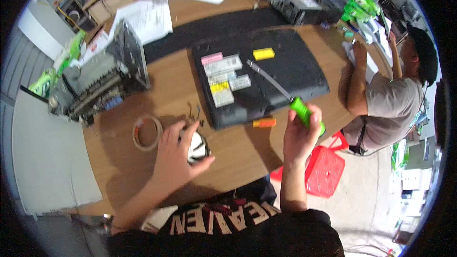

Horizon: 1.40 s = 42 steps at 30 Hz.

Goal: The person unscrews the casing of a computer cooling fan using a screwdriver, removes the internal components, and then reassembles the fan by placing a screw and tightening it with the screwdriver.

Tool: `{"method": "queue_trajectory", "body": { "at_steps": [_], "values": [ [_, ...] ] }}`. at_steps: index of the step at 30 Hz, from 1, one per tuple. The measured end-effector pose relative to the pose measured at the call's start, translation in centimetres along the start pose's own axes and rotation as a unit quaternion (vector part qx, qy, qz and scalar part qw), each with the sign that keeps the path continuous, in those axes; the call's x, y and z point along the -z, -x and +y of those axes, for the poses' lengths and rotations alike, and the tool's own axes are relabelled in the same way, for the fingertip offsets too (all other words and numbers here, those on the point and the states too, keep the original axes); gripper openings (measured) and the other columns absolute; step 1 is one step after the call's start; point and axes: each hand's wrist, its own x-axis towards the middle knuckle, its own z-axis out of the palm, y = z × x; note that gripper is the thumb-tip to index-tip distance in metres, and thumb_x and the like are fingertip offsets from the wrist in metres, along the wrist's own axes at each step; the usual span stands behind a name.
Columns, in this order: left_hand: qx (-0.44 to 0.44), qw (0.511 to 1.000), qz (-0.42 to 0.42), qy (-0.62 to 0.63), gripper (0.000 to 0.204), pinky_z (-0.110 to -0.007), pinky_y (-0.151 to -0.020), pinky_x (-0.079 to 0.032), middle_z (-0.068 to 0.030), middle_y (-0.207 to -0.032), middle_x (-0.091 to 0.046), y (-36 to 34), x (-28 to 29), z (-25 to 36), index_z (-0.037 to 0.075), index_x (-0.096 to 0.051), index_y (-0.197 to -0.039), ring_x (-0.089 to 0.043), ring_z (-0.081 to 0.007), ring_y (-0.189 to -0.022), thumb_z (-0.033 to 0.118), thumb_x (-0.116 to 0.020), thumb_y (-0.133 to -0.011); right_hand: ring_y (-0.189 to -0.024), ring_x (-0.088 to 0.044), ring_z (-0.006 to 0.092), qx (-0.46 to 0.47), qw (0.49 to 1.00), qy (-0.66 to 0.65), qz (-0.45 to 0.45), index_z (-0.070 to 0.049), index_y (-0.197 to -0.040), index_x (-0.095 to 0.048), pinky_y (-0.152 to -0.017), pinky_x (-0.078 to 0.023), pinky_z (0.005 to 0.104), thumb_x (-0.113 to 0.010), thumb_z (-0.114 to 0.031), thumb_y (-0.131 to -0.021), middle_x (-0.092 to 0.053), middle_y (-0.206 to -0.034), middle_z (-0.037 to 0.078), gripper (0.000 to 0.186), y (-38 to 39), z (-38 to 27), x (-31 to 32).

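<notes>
Your left hand (178, 154) is clasped over a small round fan (197, 148) on the near part of the wooden table (238, 150). Your right hand (300, 135) is clenched around the green-handled screwdriver (290, 100), raised, its blade pointing far-left over the dark flat case (266, 74). A few loose screws (194, 112) lie just beyond the fan, so I judge the removal largely done. The tape roll (147, 133) sits left of your hand, and the opened metal chassis (97, 83) at far left remains stripped.
</notes>
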Motion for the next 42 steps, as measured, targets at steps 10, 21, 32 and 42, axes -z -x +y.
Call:
{"method": "queue_trajectory", "body": {
  "at_steps": [10, 21, 32, 42],
  "values": [
    [-0.041, 0.996, 0.034, 0.076, 0.078, -0.043, -0.087, -0.038, -0.0136, -0.107, -0.044, -0.8, 0.1, -1.8, 0.002, -0.046, -0.115, -0.045, -0.0323, -0.101, 0.035, -0.083, -0.055, -0.076, -0.061, 0.0259, -0.076, 0.983, 0.133, -0.097, 0.002, -0.097, -0.054, -0.060, -0.051, 0.0317, -0.053, -0.021, -0.088, -0.057, -0.096, 0.019, 0.025, -0.4, -2.5, 1.4],
    [-0.001, 0.997, 0.016, 0.070, 0.076, -0.049, -0.097, -0.038, -0.0139, -0.114, -0.049, -0.3, 0.0, -1.4, 0.004, -0.051, -0.117, -0.051, -0.0329, -0.107, 0.033, -0.083, -0.054, -0.053, -0.057, 0.0126, -0.090, 0.908, 0.333, -0.236, -0.002, -0.074, -0.050, -0.048, -0.045, 0.0226, -0.063, -0.010, -0.076, -0.061, -0.067, 0.009, 0.015, -4.5, -0.8, -7.1],
    [0.003, 0.997, -0.003, 0.081, 0.077, -0.044, -0.092, -0.038, -0.0167, -0.114, -0.048, -0.6, 0.4, -1.4, 0.001, -0.050, -0.118, -0.048, -0.0331, -0.109, 0.029, -0.084, -0.055, -0.053, -0.042, 0.0082, 0.048, 0.805, 0.438, -0.398, -0.004, -0.064, -0.048, -0.050, -0.033, 0.0238, -0.067, -0.014, -0.063, -0.048, -0.058, 0.001, 0.022, -5.2, 1.8, -12.6],
    [0.006, 0.998, 0.008, 0.069, 0.079, -0.043, -0.092, -0.041, -0.0163, -0.115, -0.048, -0.7, 0.4, -1.2, 0.001, -0.050, -0.119, -0.048, -0.0334, -0.108, 0.028, -0.084, -0.054, -0.046, -0.043, 0.0124, 0.119, 0.784, 0.430, -0.432, -0.005, -0.059, -0.046, -0.045, -0.032, 0.0251, -0.068, -0.010, -0.058, -0.043, -0.053, 0.002, 0.023, -5.2, 3.4, -13.2]
  ]
}}
